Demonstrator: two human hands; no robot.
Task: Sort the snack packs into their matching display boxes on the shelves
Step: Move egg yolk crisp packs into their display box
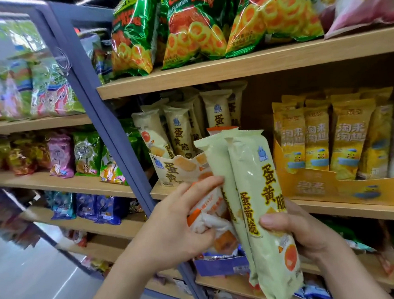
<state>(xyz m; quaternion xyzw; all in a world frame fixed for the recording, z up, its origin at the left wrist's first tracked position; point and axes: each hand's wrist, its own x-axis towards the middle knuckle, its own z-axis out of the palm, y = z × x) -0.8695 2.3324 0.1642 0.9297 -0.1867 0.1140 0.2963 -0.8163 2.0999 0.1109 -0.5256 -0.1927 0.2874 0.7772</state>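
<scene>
Two long cream packs (256, 192) stand at centre frame, long axis nearly upright, sealed tops leaning toward the upper left and bottoms toward the lower right. The right hand (308, 235) grips them low down, thumb across the front one. The left hand (172, 229) holds crumpled orange-and-white packs (208, 216), its fingertips touching the rear cream pack. Just behind the tops sits the matching cream box (179, 170), with the blue post (95, 108) near its left edge. A bare gap separates it from the yellow box (317, 187) on the right.
</scene>
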